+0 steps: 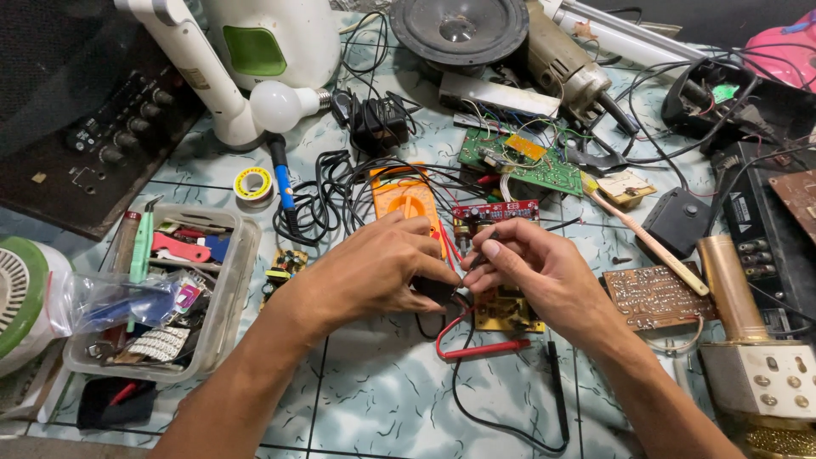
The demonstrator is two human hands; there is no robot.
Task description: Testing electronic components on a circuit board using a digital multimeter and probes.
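plastic tub [229,289] of tools, left hand [374,272] near

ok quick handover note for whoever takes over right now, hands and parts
Left hand: closed on a small black part, over the tiled floor.
Right hand: fingertips pinch a thin dark piece by the black part.
Yellow circuit board lies under the hands, red board and orange multimeter behind.
Red probe and black probe lie unheld.
Done or left: cannot tell.

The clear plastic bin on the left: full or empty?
Full. The clear plastic bin is crowded with small tools, including a green-handled tool and red parts, and a plastic bag spills over its rim.
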